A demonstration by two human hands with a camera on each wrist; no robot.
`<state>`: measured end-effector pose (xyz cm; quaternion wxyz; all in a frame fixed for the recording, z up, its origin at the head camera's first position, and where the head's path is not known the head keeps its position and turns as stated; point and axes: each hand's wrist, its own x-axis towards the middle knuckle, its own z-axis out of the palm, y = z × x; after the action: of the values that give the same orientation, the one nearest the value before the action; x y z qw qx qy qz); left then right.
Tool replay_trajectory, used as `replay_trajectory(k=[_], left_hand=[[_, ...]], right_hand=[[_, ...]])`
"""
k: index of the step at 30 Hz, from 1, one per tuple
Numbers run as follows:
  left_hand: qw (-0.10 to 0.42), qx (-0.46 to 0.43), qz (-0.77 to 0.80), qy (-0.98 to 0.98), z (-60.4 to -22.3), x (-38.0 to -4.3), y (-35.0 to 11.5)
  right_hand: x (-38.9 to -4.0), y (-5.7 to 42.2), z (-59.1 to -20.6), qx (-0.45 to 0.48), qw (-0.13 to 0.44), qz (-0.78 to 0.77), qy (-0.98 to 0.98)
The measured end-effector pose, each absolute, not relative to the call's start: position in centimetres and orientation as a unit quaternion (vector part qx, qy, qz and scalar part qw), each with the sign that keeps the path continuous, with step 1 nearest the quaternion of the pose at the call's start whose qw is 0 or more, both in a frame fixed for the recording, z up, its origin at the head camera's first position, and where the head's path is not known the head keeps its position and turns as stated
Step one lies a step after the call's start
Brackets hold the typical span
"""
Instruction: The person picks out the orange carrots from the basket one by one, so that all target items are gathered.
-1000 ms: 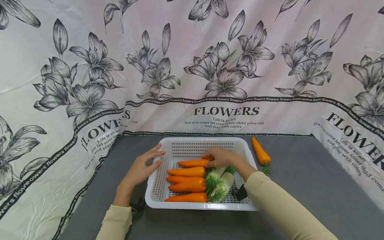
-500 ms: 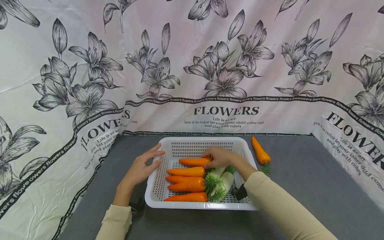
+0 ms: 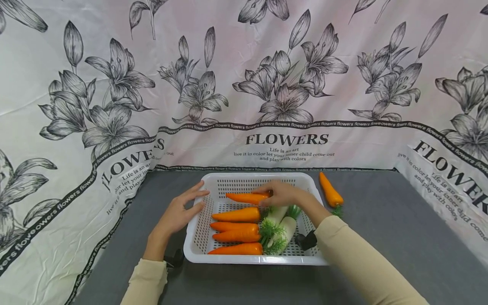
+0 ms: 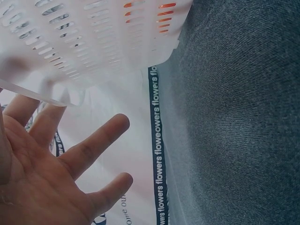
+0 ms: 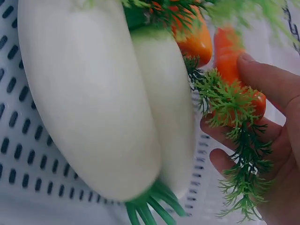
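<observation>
My right hand [image 3: 280, 194] grips an orange carrot [image 3: 244, 198] by its leafy end, near the back of the white basket [image 3: 253, 260]. In the right wrist view, thumb and fingers close round the top of that carrot [image 5: 228, 58], and its green fronds hang across the palm. Below it in the head view lie several more carrots [image 3: 236, 214], tips to the left. Two white radishes [image 3: 287, 231] rest beside them on the right, partly under green leaves. With fingers spread, my left hand [image 3: 179, 214] touches the basket's left rim; the left wrist view shows fingertips behind that rim.
One carrot [image 3: 330, 190] lies outside the basket, to its right, on the grey tabletop [image 3: 381, 237]. A curtain [image 3: 287, 146] printed with flowers hangs behind and along both sides.
My right hand has lifted its carrot slightly up and toward the back of the basket, widening the gap to the other carrots. The left hand stays at the rim.
</observation>
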<state>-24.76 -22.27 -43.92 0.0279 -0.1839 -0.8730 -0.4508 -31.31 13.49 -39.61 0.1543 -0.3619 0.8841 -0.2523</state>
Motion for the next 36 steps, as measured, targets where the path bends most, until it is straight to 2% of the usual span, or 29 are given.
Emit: replay_trajectory(k=[12,19,27,36], left_hand=[[0.025,-0.188,-0.451,-0.872,-43.7,-24.7,-22.1],[0.031,-0.184,-0.442,-0.877,-43.9,-24.8,-22.3],[0.028,-0.179,-0.438,-0.881,-43.7,-24.6,-22.4],[0.024,-0.174,-0.43,-0.885,-43.7,-24.8,-21.9]], right_hand=[[-30.8,18.1,-36.5,-0.339,0.116,-0.322,0.876],[-30.0,21.9,-35.3,-0.269,0.076,-0.345,0.896],[-28.8,26.3,-35.4,-0.198,0.015,-0.37,0.908],[-27.6,30.3,-38.0,-0.113,-0.051,-0.351,0.928]])
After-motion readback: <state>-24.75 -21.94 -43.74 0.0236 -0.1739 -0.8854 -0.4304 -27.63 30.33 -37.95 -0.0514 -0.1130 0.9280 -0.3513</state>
